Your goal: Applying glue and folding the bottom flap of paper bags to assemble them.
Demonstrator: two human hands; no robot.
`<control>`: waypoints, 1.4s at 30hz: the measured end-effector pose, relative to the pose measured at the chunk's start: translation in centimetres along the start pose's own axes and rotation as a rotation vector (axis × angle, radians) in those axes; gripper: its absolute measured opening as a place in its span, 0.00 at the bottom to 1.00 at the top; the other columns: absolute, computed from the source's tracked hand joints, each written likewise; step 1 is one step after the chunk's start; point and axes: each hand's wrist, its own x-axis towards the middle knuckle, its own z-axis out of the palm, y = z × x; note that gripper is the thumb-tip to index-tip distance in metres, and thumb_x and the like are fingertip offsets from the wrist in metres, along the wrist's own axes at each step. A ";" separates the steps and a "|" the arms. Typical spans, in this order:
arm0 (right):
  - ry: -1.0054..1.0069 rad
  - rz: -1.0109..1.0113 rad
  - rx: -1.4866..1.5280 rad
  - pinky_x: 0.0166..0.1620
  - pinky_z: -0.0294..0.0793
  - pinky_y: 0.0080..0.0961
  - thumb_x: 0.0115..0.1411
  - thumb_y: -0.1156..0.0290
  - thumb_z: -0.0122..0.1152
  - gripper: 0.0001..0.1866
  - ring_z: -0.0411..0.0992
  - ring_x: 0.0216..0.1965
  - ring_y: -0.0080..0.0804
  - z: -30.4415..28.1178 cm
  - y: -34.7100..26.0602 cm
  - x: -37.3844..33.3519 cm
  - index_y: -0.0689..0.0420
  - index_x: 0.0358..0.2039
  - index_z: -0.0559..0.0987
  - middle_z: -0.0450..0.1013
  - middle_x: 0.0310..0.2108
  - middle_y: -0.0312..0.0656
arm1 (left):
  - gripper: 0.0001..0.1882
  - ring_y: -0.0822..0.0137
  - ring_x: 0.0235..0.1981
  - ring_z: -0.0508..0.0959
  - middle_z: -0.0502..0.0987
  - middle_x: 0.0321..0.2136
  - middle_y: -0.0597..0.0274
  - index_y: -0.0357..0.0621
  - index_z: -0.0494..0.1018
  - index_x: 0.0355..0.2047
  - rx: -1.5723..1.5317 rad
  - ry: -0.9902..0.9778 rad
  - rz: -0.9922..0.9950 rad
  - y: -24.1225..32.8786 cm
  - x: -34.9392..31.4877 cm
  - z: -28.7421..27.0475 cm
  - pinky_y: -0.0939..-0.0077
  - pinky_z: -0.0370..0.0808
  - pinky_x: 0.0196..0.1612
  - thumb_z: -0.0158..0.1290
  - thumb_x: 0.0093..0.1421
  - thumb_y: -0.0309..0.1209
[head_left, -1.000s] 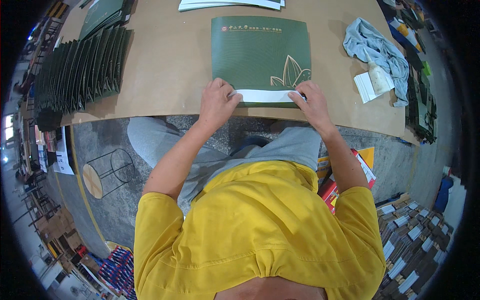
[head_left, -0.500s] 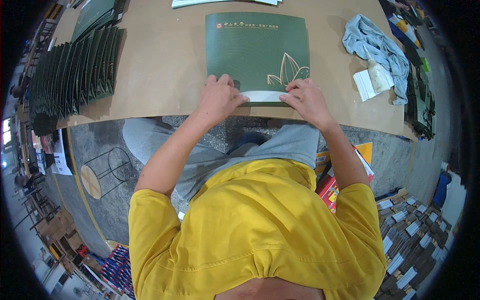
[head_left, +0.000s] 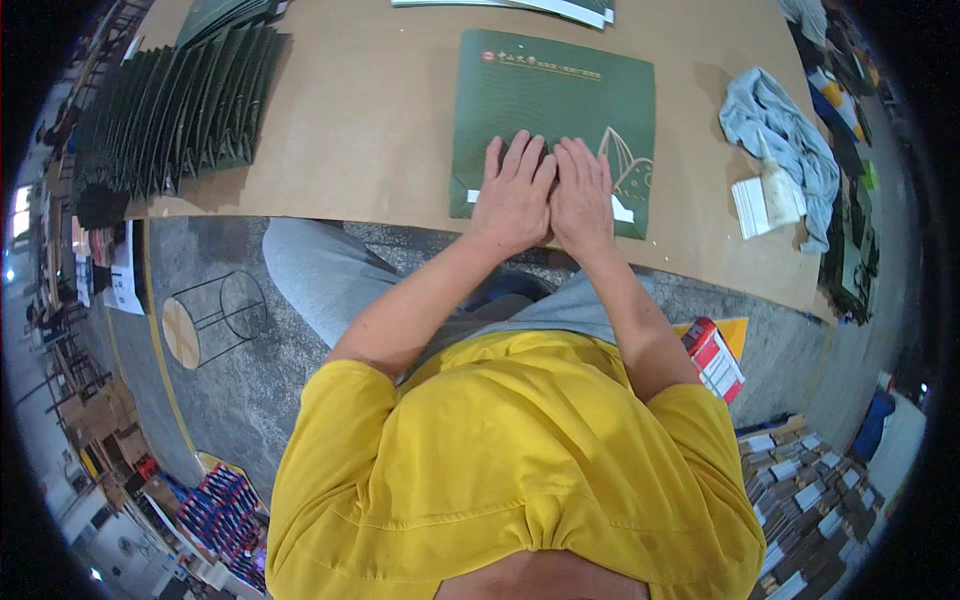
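Observation:
A flat green paper bag (head_left: 545, 100) with gold printing and a gold leaf outline lies on the brown table in front of me. My left hand (head_left: 515, 195) rests palm down on its near part, fingers stretched out and pointing away. Close beside it, my right hand (head_left: 582, 200) also lies flat, its fingers straight and pressing on the bag. The two hands nearly touch at the thumbs. Bits of a white strip along the bag's near edge show on either side of the hands; the middle of that strip is hidden under them.
On the left stands a row of folded dark green bags (head_left: 180, 110). To the right lie a light blue cloth (head_left: 785, 120), a glue bottle (head_left: 780, 195) and a stack of white cards (head_left: 750, 208). More green sheets (head_left: 560, 8) lie at the far edge. A round stool (head_left: 182, 333) is on the floor.
Both hands have come together from the two ends of the white strip to the middle and flattened onto the bag. The near edge now lies folded flat. The whole view has shifted slightly.

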 end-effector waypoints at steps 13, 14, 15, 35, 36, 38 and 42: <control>-0.239 -0.122 -0.173 0.64 0.37 0.52 0.53 0.44 0.51 0.41 0.42 0.66 0.47 -3.8 3.1 0.0 0.57 0.62 0.57 0.48 0.65 0.48 | 0.36 0.53 0.66 0.45 0.50 0.64 0.55 0.41 0.52 0.62 0.123 -0.407 0.036 -4.1 -0.2 -4.1 0.50 0.37 0.65 0.44 0.58 0.47; -0.188 -0.019 -0.140 0.64 0.37 0.53 0.53 0.42 0.50 0.44 0.41 0.66 0.50 -4.1 2.7 -0.2 0.59 0.62 0.56 0.46 0.65 0.51 | 0.36 0.53 0.66 0.45 0.50 0.64 0.55 0.41 0.52 0.62 0.101 -0.405 0.066 -3.9 -0.2 -4.0 0.50 0.37 0.65 0.44 0.58 0.47; -0.182 0.007 -0.162 0.64 0.37 0.53 0.53 0.42 0.50 0.44 0.41 0.66 0.50 -3.9 2.7 -0.4 0.59 0.62 0.56 0.46 0.65 0.51 | 0.35 0.51 0.66 0.45 0.50 0.64 0.53 0.40 0.53 0.62 0.113 -0.398 0.040 -3.8 -0.1 -3.8 0.49 0.37 0.65 0.43 0.59 0.47; 0.490 0.396 -0.515 0.59 0.54 0.45 0.44 0.58 0.70 0.46 0.57 0.55 0.55 -17.7 25.3 -8.5 0.65 0.58 0.59 0.60 0.53 0.59 | 0.13 0.52 0.44 0.68 0.72 0.39 0.52 0.39 0.75 0.39 -0.440 -0.036 -0.102 -8.5 -3.1 -6.9 0.63 0.65 0.49 0.48 0.53 0.25; 0.489 0.456 -0.293 0.58 0.57 0.42 0.44 0.60 0.70 0.45 0.59 0.55 0.52 -17.7 26.2 -8.9 0.66 0.58 0.59 0.60 0.53 0.58 | 0.12 0.55 0.39 0.69 0.73 0.36 0.54 0.40 0.75 0.37 -0.406 -0.027 -0.076 -8.5 -2.8 -6.6 0.65 0.67 0.45 0.50 0.52 0.23; 0.492 0.576 0.016 0.54 0.64 0.36 0.45 0.64 0.70 0.42 0.63 0.53 0.46 -17.5 26.8 -8.9 0.67 0.57 0.61 0.61 0.53 0.56 | 0.10 0.58 0.37 0.71 0.74 0.32 0.57 0.40 0.76 0.35 -0.410 -0.017 -0.137 -8.5 -2.9 -5.9 0.67 0.68 0.41 0.54 0.51 0.25; 0.603 0.694 0.273 0.47 0.71 0.29 0.47 0.71 0.69 0.37 0.68 0.47 0.39 -16.9 26.8 -8.7 0.68 0.55 0.63 0.64 0.50 0.52 | 0.09 0.60 0.33 0.72 0.75 0.27 0.58 0.39 0.76 0.33 -0.408 0.088 -0.198 -8.0 -2.8 -4.5 0.69 0.70 0.38 0.56 0.51 0.27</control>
